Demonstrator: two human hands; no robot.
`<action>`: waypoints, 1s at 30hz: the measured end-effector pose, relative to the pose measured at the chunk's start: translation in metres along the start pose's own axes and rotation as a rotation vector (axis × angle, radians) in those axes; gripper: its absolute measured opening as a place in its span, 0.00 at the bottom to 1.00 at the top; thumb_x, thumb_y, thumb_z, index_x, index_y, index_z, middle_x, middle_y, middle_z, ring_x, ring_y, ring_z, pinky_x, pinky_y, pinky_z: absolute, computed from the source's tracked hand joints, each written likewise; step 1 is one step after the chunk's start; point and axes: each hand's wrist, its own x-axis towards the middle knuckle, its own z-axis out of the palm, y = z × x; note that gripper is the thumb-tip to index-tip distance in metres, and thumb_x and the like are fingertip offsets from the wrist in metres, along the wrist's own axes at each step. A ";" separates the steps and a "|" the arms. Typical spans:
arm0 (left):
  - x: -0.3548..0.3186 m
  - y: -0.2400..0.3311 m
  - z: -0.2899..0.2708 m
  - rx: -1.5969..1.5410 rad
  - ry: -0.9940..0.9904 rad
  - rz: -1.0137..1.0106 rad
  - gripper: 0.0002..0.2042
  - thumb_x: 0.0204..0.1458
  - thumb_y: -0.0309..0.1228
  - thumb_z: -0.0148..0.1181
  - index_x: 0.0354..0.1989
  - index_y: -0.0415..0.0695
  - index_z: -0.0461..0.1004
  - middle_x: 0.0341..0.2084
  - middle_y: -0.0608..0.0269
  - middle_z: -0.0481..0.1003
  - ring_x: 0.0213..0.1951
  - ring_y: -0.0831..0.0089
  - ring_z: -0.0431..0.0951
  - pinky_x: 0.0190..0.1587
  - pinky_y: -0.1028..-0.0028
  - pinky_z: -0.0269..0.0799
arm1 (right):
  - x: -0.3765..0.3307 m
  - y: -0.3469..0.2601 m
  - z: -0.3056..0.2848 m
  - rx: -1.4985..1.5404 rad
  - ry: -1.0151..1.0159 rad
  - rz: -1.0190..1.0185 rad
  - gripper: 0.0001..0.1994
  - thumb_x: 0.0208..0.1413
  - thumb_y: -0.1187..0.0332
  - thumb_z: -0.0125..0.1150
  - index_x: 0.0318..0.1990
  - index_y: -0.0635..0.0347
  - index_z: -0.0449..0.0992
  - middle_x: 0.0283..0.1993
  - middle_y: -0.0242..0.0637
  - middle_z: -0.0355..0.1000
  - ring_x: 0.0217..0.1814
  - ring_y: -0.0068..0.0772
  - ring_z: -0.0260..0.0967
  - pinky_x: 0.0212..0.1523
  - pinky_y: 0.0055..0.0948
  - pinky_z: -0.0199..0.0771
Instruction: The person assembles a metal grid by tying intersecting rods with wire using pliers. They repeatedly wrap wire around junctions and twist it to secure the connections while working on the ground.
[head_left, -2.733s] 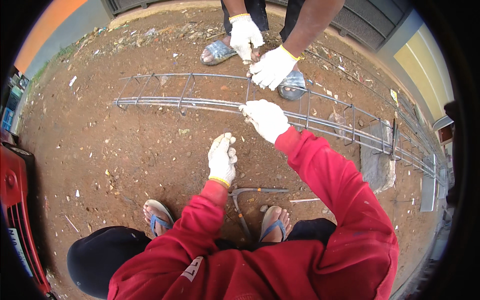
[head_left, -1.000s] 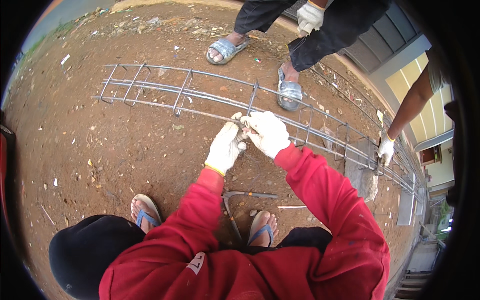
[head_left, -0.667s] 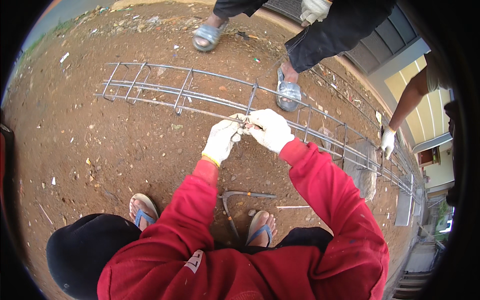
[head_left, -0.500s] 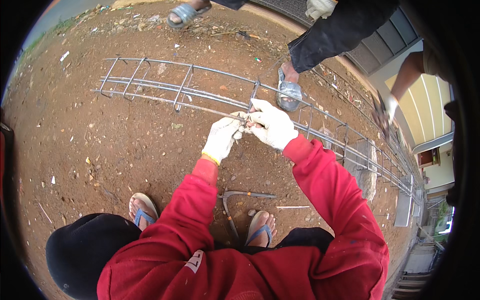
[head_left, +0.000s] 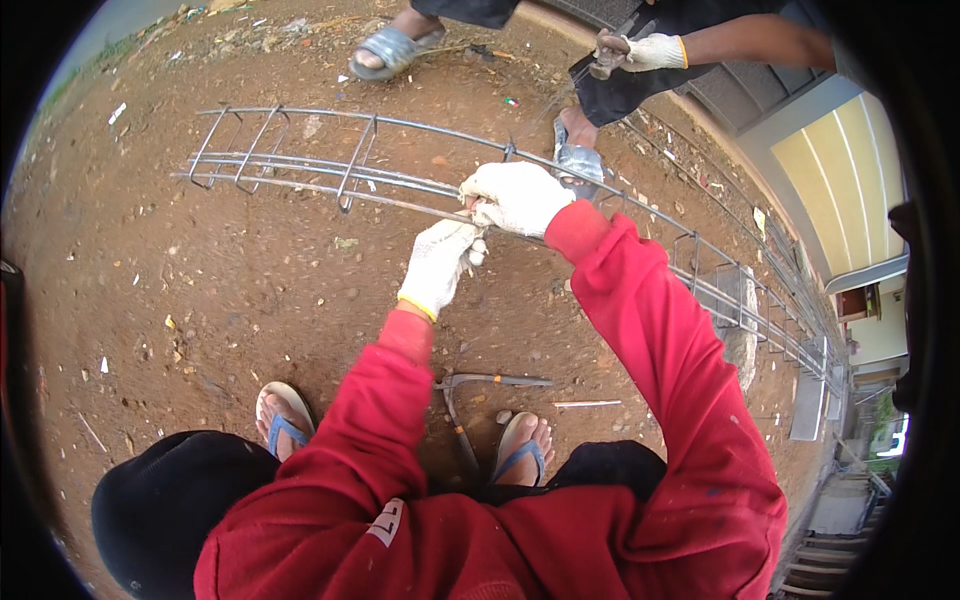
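A long steel rebar cage [head_left: 360, 165] with square stirrups stretches across in front of me. Both my hands wear white knit gloves and meet at its near bars, close to a stirrup. From below, my left hand [head_left: 438, 268] has its fingers closed at the lowest bar. My right hand [head_left: 522, 198] lies over the bars from above, fingertips pinched together beside the left ones. Whatever is between the fingertips is hidden by the gloves. On the dirt between my sandalled feet lie pincers [head_left: 492, 380] with long orange-and-grey handles, spread apart.
A co-worker in dark trousers and grey sandals [head_left: 578, 165] stands beyond the cage; their gloved hand [head_left: 655, 52] holds a tool I cannot make out. A concrete block [head_left: 738, 310] sits beneath the cage on the right. More bars lie along the wall. A thin stick [head_left: 587, 404] lies nearby.
My right hand has shifted left and slightly up over the joint, its back now covering more of the bars. The co-worker's gloved hand with a tool now reaches in at the top.
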 end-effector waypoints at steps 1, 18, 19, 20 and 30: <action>-0.004 -0.001 0.004 0.014 0.011 0.002 0.13 0.58 0.23 0.57 0.51 0.35 0.72 0.32 0.62 0.76 0.29 0.77 0.76 0.31 0.77 0.74 | 0.001 -0.001 0.001 0.016 0.004 0.010 0.08 0.53 0.66 0.58 0.39 0.54 0.77 0.35 0.40 0.74 0.40 0.45 0.74 0.42 0.41 0.73; -0.027 -0.022 0.012 -0.279 0.186 0.022 0.15 0.61 0.28 0.54 0.54 0.36 0.70 0.40 0.58 0.77 0.30 0.72 0.81 0.26 0.78 0.77 | 0.004 -0.002 0.001 0.180 0.010 0.163 0.14 0.55 0.64 0.58 0.45 0.61 0.70 0.35 0.48 0.74 0.40 0.54 0.73 0.40 0.43 0.72; -0.028 -0.023 0.005 -0.204 0.224 -0.070 0.14 0.61 0.29 0.54 0.54 0.36 0.71 0.40 0.57 0.77 0.30 0.71 0.81 0.26 0.78 0.77 | 0.004 -0.001 0.000 0.182 0.011 0.161 0.13 0.56 0.65 0.57 0.45 0.62 0.70 0.34 0.47 0.74 0.39 0.51 0.74 0.40 0.42 0.72; -0.031 -0.022 -0.003 -0.141 0.222 -0.143 0.14 0.62 0.30 0.53 0.53 0.37 0.71 0.41 0.57 0.78 0.30 0.71 0.81 0.26 0.78 0.76 | 0.003 0.001 0.000 0.195 -0.008 0.163 0.12 0.57 0.66 0.57 0.44 0.62 0.69 0.33 0.45 0.74 0.38 0.48 0.74 0.39 0.40 0.72; -0.029 -0.001 0.014 0.332 0.129 0.027 0.21 0.55 0.28 0.62 0.57 0.38 0.68 0.45 0.63 0.77 0.37 0.79 0.77 0.36 0.79 0.73 | 0.002 0.006 0.001 0.204 0.010 0.223 0.13 0.57 0.62 0.57 0.44 0.60 0.67 0.33 0.48 0.74 0.38 0.53 0.73 0.39 0.43 0.71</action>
